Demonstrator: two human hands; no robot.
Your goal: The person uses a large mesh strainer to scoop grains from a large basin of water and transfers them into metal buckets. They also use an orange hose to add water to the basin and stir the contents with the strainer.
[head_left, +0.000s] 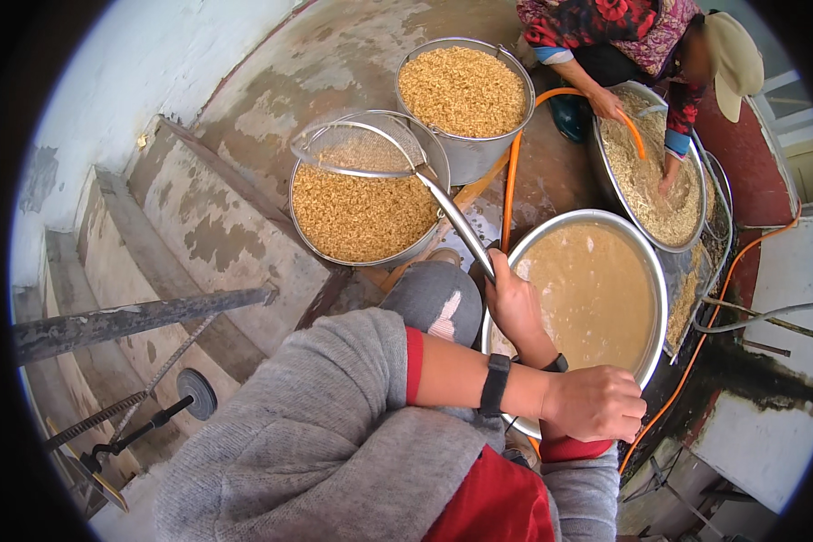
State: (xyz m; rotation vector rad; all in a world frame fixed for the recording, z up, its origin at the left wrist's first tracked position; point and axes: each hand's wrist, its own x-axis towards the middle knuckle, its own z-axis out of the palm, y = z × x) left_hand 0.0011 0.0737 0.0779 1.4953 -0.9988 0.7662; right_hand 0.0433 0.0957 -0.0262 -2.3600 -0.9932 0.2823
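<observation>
My right hand (518, 305) is closed round the long metal handle of a mesh strainer (357, 149). The strainer's round mesh is over a metal bucket (296, 237) heaped with wet yellowish grain (361, 212). My left forearm crosses above the right one, and my left hand (596, 402) is curled tight at the red cuff (574, 448) of my right sleeve; its fingertips are partly hidden. Below my right hand stands a wide metal basin (661, 312) of cloudy brown liquid (592, 289).
Behind stands a second bucket (479, 161) full of grain. A co-worker holds an orange hose (513, 181) over a tub (696, 239) of grain, one hand in it. Concrete steps (122, 262) and a metal rail (135, 321) lie left.
</observation>
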